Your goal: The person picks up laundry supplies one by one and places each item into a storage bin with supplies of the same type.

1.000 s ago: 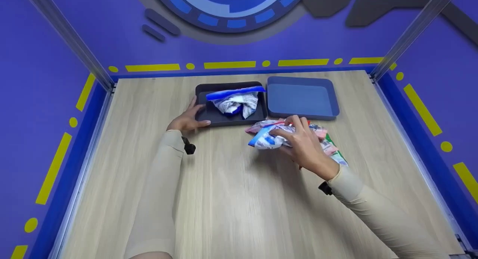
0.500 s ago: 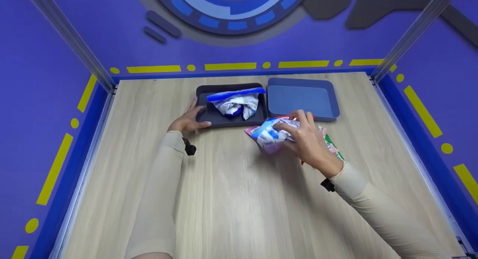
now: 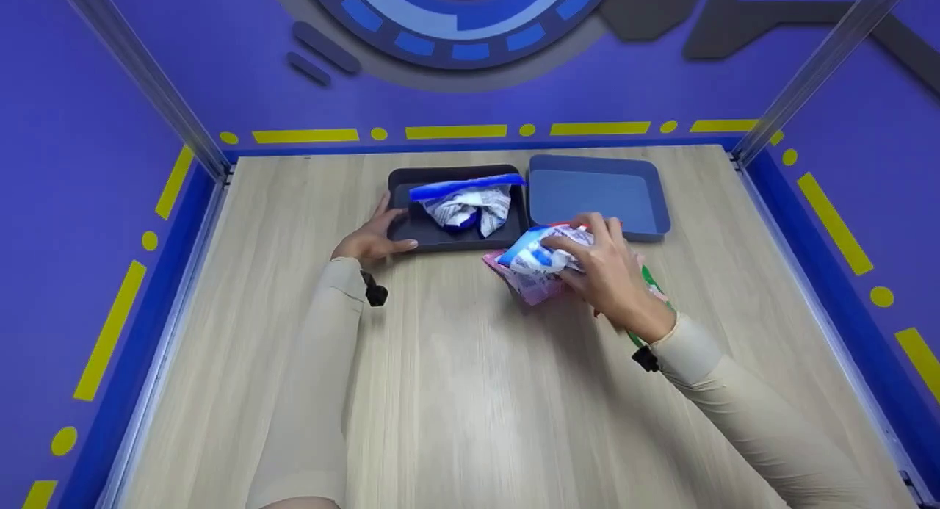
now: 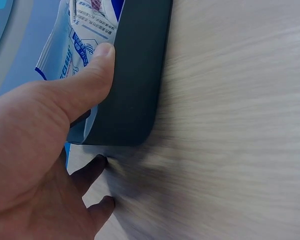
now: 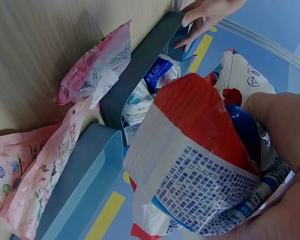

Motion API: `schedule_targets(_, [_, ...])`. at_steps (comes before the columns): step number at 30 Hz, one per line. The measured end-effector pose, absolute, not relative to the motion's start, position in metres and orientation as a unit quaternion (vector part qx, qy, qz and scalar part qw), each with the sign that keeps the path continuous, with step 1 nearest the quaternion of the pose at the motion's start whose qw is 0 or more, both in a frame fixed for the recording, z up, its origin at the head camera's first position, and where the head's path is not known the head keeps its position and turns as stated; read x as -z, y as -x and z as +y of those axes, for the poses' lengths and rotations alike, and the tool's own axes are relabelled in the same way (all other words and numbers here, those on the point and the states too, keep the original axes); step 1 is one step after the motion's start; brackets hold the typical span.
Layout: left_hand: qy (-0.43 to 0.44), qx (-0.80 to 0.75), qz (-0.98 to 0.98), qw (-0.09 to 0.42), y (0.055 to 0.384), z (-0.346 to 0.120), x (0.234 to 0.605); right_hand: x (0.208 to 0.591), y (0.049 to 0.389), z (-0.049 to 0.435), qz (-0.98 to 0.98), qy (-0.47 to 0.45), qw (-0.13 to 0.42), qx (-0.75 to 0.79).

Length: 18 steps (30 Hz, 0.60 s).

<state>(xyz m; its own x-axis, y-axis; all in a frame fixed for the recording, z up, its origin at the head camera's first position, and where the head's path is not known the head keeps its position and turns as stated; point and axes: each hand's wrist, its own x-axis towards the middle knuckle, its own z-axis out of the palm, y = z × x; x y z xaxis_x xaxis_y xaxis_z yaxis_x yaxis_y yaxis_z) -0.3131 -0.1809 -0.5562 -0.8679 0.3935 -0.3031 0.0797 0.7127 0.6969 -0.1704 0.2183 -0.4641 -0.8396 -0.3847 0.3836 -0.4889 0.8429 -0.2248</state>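
Observation:
My right hand (image 3: 609,274) pinches a crumpled white, blue and red printed plastic packet (image 3: 540,255) above the near side of the trays. The right wrist view shows this packet (image 5: 205,180) large, with the thumb and fingers at its edge. Beneath it lies a pink packet (image 3: 540,292). My left hand (image 3: 371,237) holds the left end of the dark tray (image 3: 433,240); in the left wrist view its thumb lies over the tray wall (image 4: 135,90). A white packet with a blue top band (image 3: 470,200) lies inside that tray.
A blue-grey tray (image 3: 595,189) stands against the dark tray's right side. Pink packets (image 5: 50,165) lie in front of it, and a green-edged packet (image 3: 653,285) is partly hidden by my right hand. Blue panels (image 3: 470,101) border the wooden table (image 3: 455,391).
My right hand has drawn the white, blue and red packet slightly up and toward the trays, uncovering more of the pink packet. My left hand stays on the dark tray.

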Motion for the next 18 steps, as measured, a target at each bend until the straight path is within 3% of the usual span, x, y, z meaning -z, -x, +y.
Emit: schedule_targets(18, [-0.131,-0.349,0.901,0.221,0.3144,-0.1806,0.5588,0.4624,0.1771,0.218,-0.95,-0.222,0.142,-0.166])
